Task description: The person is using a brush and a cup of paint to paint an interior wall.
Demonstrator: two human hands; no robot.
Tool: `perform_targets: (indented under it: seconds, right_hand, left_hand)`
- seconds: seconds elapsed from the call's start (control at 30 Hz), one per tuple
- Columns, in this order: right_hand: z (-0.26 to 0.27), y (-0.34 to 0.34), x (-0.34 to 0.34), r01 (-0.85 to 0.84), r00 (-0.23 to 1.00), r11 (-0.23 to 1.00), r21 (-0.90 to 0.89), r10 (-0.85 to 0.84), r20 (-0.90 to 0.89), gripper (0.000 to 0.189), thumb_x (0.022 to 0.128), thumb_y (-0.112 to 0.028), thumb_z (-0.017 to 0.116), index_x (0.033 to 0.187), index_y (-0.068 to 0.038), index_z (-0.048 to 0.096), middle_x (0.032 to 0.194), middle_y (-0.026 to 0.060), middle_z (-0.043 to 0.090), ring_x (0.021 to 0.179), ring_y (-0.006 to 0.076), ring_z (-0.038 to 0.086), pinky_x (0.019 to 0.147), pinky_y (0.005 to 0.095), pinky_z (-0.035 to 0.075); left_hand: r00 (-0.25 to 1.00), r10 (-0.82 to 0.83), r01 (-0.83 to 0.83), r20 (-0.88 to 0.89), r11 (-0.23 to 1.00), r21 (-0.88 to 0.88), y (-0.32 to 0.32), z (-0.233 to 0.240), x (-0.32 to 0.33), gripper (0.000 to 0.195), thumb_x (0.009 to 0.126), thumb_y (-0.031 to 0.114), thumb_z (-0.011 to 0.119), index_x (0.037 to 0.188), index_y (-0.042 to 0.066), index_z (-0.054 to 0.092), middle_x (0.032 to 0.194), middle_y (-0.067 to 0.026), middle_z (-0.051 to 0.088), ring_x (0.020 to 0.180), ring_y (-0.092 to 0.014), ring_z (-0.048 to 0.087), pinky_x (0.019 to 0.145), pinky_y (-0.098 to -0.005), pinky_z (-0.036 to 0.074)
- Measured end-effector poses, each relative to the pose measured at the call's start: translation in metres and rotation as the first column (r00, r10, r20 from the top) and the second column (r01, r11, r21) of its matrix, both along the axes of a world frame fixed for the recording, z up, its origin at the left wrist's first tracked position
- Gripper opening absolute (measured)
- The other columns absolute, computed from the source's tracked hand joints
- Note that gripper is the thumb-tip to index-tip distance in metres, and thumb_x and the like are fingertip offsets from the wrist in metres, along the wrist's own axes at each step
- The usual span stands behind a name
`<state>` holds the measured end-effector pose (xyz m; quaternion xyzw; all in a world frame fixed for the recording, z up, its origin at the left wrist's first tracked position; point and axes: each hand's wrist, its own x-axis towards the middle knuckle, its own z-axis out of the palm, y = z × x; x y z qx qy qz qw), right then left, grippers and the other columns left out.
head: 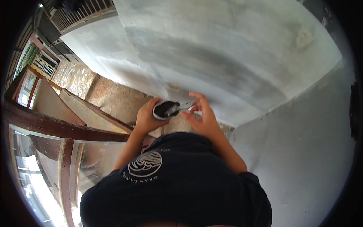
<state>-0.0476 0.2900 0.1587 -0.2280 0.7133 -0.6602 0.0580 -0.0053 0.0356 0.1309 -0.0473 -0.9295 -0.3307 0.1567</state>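
My left hand (148,117) grips a small round container (155,114) by its side, with its dark inside facing up. A metal-looking tool (185,106), perhaps a putty knife or scraper, reaches over the right rim of the container, its lower end inside. My right hand (202,115) is at the tool's outer end, with several fingers spread; whether the fingers close on it is hard to tell. Some pale matter (171,111) shows in the container near the tool's end. Ahead of both hands rises a patchy grey-white wall (198,56).
A second grey wall (289,153) meets the first at a corner on the right. Wooden window frames with glass (66,159) stand close on the left, near leaning panels (56,105). Bare ground (113,98) lies below, and a railing (85,17) shows at the upper left.
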Motion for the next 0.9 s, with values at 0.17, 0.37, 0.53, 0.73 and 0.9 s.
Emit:
perform_targets:
  seconds: [0.17,0.37,0.53,0.73,0.9]
  right_hand:
    - [-0.019,0.006,0.003,0.104,0.994,0.991,-0.082,-0.103,0.021,0.044,0.092,-0.023,0.082,0.128,-0.007,0.063,0.089,0.0020,0.061,0.070,0.0077,0.053,0.058,0.0242,0.046]
    - [-0.013,0.013,0.013,0.240,0.955,0.967,-0.078,-0.250,-0.160,0.023,0.097,-0.009,0.076,0.117,-0.002,0.066,0.093,0.0020,0.069,0.082,0.0058,0.057,0.075,0.0223,0.046]
    - [-0.020,0.008,0.020,0.282,0.943,0.944,-0.170,-0.305,-0.131,0.017,0.098,-0.004,0.073,0.111,0.000,0.064,0.092,0.0047,0.071,0.081,0.0062,0.062,0.074,0.0228,0.048]
    - [-0.007,0.000,0.024,0.296,0.932,0.937,-0.186,-0.326,-0.158,0.012,0.099,-0.006,0.070,0.106,0.000,0.063,0.086,0.0056,0.071,0.076,0.0068,0.062,0.070,0.0244,0.050]
    - [-0.004,0.003,0.016,0.244,0.945,0.970,-0.020,-0.242,-0.220,0.022,0.099,-0.025,0.072,0.099,-0.005,0.064,0.076,0.0078,0.066,0.064,0.0157,0.065,0.061,0.0295,0.053]
  left_hand:
    - [0.992,-0.125,0.124,-0.012,0.991,-0.059,0.024,0.006,-0.026,0.080,0.058,0.025,0.095,0.129,0.010,0.060,0.114,-0.0162,0.072,0.107,-0.038,0.070,0.092,-0.0459,0.056]
    - [0.976,-0.211,0.205,-0.058,0.974,-0.096,0.036,0.007,-0.045,0.081,0.059,0.025,0.095,0.129,0.009,0.059,0.118,-0.0147,0.071,0.108,-0.036,0.069,0.092,-0.0452,0.056]
    - [0.972,-0.230,0.223,-0.052,0.969,-0.107,0.028,0.010,-0.050,0.080,0.060,0.024,0.095,0.129,0.009,0.059,0.118,-0.0150,0.070,0.109,-0.036,0.069,0.092,-0.0453,0.056]
    - [0.978,-0.209,0.208,0.009,0.969,-0.133,0.016,0.010,-0.047,0.081,0.058,0.023,0.095,0.129,0.009,0.058,0.120,-0.0155,0.070,0.112,-0.038,0.068,0.094,-0.0458,0.055]
    - [0.958,-0.287,0.284,0.015,0.941,-0.185,0.014,0.010,-0.045,0.083,0.056,0.021,0.095,0.130,0.011,0.058,0.123,-0.0153,0.069,0.113,-0.038,0.068,0.095,-0.0463,0.055]
